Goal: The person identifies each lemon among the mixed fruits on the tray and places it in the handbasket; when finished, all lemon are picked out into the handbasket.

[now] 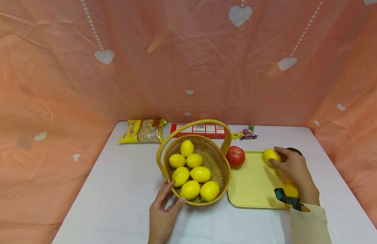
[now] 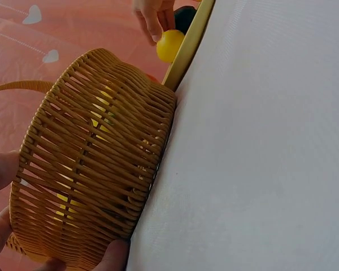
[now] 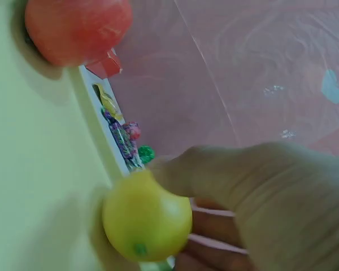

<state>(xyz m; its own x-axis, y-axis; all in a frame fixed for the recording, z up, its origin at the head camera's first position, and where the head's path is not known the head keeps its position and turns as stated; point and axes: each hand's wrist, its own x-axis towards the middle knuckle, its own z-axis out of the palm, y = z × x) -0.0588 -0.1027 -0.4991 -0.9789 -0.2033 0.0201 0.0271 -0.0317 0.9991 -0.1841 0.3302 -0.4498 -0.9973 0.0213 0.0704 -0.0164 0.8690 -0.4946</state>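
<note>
A wicker basket [image 1: 220, 169] with a hoop handle holds several yellow lemons [image 1: 194, 174] in the middle of the white table. My left hand [image 1: 173, 194] rests against its near-left wall with fingers fairly straight and the thumb by the rim; the left wrist view shows the basket [image 2: 90, 164] with the thumb [image 2: 116, 253] on its side. To the right lies a yellow tray [image 1: 252, 184]. At its far right corner my right hand [image 1: 275, 159] pinches a lemon [image 1: 270, 155], which the right wrist view shows close up [image 3: 147, 217]. Another lemon [image 1: 290, 189] is partly hidden under that wrist.
A red tomato [image 1: 235, 156] sits at the tray's far left corner beside the basket. Along the back edge lie a yellow snack packet [image 1: 142, 130], a red box [image 1: 202, 130] and some wrapped candies [image 1: 247, 134]. A dark round object [image 1: 294, 150] shows behind my right hand. Pink cloth walls surround the table.
</note>
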